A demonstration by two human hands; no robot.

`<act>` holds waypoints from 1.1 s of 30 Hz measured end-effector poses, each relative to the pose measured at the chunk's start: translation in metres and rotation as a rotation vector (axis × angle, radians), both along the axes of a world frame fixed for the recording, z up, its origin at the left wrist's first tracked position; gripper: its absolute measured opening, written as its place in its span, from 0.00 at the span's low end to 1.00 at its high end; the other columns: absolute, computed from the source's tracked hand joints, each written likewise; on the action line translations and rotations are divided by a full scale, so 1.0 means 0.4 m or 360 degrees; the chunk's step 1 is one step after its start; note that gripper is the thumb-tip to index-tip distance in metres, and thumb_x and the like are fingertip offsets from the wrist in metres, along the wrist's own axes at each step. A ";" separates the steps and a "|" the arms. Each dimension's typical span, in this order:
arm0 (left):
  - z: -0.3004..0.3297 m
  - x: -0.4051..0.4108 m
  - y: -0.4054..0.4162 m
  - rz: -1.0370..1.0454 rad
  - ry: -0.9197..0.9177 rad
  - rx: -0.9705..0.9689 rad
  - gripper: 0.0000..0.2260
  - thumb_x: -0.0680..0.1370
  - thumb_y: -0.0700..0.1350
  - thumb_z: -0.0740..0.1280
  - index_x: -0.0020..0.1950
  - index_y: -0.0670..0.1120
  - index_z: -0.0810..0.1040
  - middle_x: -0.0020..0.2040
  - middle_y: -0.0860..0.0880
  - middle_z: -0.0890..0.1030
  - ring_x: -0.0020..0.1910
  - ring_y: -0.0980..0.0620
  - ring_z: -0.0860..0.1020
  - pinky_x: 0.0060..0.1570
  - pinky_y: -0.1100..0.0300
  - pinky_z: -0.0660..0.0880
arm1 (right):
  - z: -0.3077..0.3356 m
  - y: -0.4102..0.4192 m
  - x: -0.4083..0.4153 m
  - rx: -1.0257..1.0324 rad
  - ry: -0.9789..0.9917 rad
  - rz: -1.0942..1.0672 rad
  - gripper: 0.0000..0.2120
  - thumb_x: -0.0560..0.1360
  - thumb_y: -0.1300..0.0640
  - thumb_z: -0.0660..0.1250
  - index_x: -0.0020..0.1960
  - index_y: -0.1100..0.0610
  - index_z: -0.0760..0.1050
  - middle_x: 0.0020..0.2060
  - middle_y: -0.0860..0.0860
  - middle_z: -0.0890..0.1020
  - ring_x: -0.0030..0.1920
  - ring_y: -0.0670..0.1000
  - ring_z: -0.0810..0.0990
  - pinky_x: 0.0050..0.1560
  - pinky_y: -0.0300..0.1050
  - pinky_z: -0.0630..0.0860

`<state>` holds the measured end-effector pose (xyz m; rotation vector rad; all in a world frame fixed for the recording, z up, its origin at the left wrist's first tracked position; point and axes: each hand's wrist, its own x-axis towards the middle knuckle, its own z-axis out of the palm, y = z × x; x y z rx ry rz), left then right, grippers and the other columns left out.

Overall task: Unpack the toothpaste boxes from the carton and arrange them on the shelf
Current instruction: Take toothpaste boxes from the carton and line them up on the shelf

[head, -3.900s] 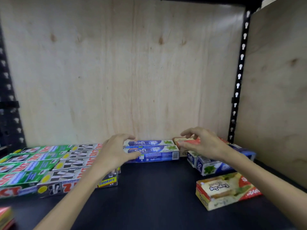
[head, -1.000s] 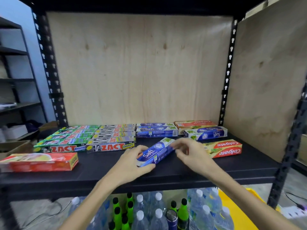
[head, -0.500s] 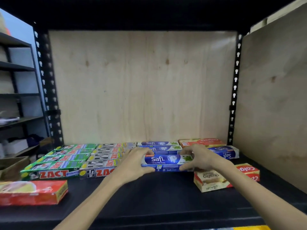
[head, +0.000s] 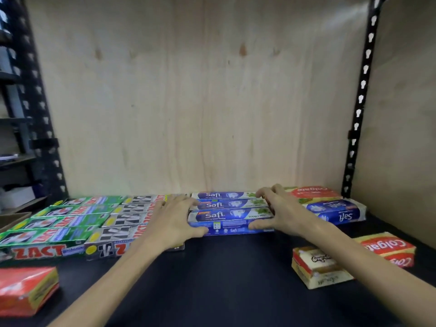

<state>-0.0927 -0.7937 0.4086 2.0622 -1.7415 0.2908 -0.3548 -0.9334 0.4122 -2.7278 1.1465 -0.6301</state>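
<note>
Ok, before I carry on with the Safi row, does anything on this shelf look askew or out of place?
Two things. The Colgate box at front right lies skewed to the rows, print upside down. A Safi box to the right of the Safi row also reads upside down. The Zact boxes look tidy.

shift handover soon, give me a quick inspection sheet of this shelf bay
surface: black shelf, bare at front centre
job's things: front Safi box held at both ends, lined up before two more Safi boxes; Zact boxes in rows on the left
clutter: loose Colgate box, cream box, red box
grippers: left hand and right hand both grip the front Safi box
cables: nothing seen
surroundings: plywood back panel, black slotted uprights
</note>
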 end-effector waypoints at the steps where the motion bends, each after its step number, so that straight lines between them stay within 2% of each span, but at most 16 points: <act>1: 0.000 -0.001 0.000 0.0009 0.0069 0.0004 0.31 0.68 0.64 0.74 0.69 0.56 0.74 0.66 0.58 0.76 0.66 0.55 0.72 0.62 0.56 0.65 | -0.005 -0.005 -0.002 0.0015 0.0004 -0.0016 0.44 0.64 0.29 0.74 0.72 0.47 0.66 0.59 0.46 0.66 0.61 0.53 0.73 0.65 0.50 0.72; 5: 0.002 -0.010 0.008 0.0015 0.0177 0.0019 0.30 0.68 0.61 0.76 0.68 0.56 0.76 0.67 0.56 0.76 0.67 0.54 0.73 0.63 0.57 0.69 | -0.009 -0.009 0.000 0.0062 0.0021 -0.0003 0.43 0.65 0.29 0.73 0.73 0.48 0.67 0.69 0.49 0.68 0.67 0.54 0.72 0.69 0.53 0.71; 8: 0.007 -0.020 0.015 0.0027 0.0126 0.0015 0.30 0.68 0.62 0.75 0.69 0.57 0.75 0.67 0.56 0.77 0.67 0.53 0.73 0.63 0.57 0.68 | 0.003 0.000 -0.006 0.0083 0.0028 -0.0010 0.48 0.63 0.25 0.71 0.74 0.49 0.66 0.69 0.49 0.70 0.66 0.53 0.72 0.69 0.54 0.72; 11: 0.009 -0.054 0.014 0.0008 0.0076 -0.0041 0.35 0.67 0.67 0.73 0.72 0.57 0.72 0.69 0.57 0.75 0.69 0.53 0.71 0.68 0.55 0.66 | 0.012 0.009 -0.045 0.0070 -0.0058 -0.0050 0.56 0.53 0.14 0.60 0.73 0.45 0.67 0.67 0.47 0.73 0.67 0.52 0.72 0.69 0.55 0.70; 14: 0.006 -0.123 -0.011 -0.0140 0.0270 -0.0130 0.37 0.66 0.70 0.71 0.72 0.57 0.72 0.68 0.58 0.75 0.68 0.55 0.72 0.69 0.56 0.67 | 0.019 0.011 -0.112 0.0029 -0.0088 -0.0128 0.57 0.51 0.13 0.58 0.72 0.43 0.69 0.67 0.48 0.74 0.69 0.52 0.70 0.71 0.57 0.67; 16: 0.008 -0.179 -0.039 -0.0249 0.0368 -0.0193 0.36 0.65 0.70 0.69 0.69 0.57 0.74 0.66 0.58 0.77 0.66 0.56 0.73 0.67 0.54 0.69 | 0.026 0.012 -0.161 0.0017 -0.0070 -0.0211 0.53 0.54 0.16 0.61 0.72 0.44 0.69 0.68 0.48 0.74 0.70 0.53 0.69 0.71 0.56 0.66; 20: 0.004 -0.287 -0.104 -0.0357 0.0334 -0.0224 0.25 0.72 0.62 0.73 0.67 0.54 0.76 0.64 0.56 0.79 0.65 0.53 0.74 0.66 0.52 0.69 | 0.027 -0.011 -0.267 -0.0027 -0.0011 -0.0404 0.42 0.67 0.28 0.70 0.74 0.45 0.67 0.71 0.50 0.73 0.71 0.56 0.66 0.71 0.56 0.65; 23: -0.004 -0.365 -0.153 -0.0434 0.0260 -0.0237 0.22 0.74 0.61 0.71 0.64 0.54 0.78 0.61 0.54 0.80 0.64 0.51 0.74 0.63 0.52 0.70 | 0.029 -0.044 -0.340 0.0013 0.0114 -0.0604 0.44 0.68 0.28 0.69 0.78 0.45 0.63 0.73 0.54 0.71 0.72 0.59 0.65 0.71 0.56 0.63; 26: -0.010 -0.428 -0.198 -0.0438 0.0127 -0.0163 0.23 0.75 0.63 0.68 0.65 0.53 0.77 0.61 0.53 0.79 0.65 0.50 0.72 0.65 0.52 0.66 | 0.023 -0.075 -0.392 0.0214 0.0117 -0.0640 0.43 0.71 0.31 0.69 0.80 0.44 0.57 0.73 0.54 0.71 0.73 0.59 0.67 0.73 0.57 0.65; 29: -0.016 -0.462 -0.236 -0.0396 0.0000 -0.0089 0.26 0.75 0.65 0.66 0.69 0.53 0.75 0.65 0.52 0.78 0.68 0.50 0.69 0.68 0.50 0.61 | 0.023 -0.092 -0.419 0.0404 -0.0031 -0.0593 0.41 0.72 0.39 0.74 0.79 0.49 0.61 0.72 0.51 0.73 0.70 0.54 0.73 0.70 0.52 0.71; 33: -0.022 -0.480 -0.252 -0.0347 -0.0077 -0.0060 0.29 0.76 0.66 0.65 0.73 0.53 0.71 0.67 0.49 0.75 0.69 0.49 0.64 0.67 0.50 0.58 | 0.023 -0.113 -0.433 0.0403 -0.0122 -0.0646 0.42 0.73 0.48 0.76 0.80 0.54 0.59 0.75 0.53 0.69 0.73 0.54 0.70 0.72 0.50 0.68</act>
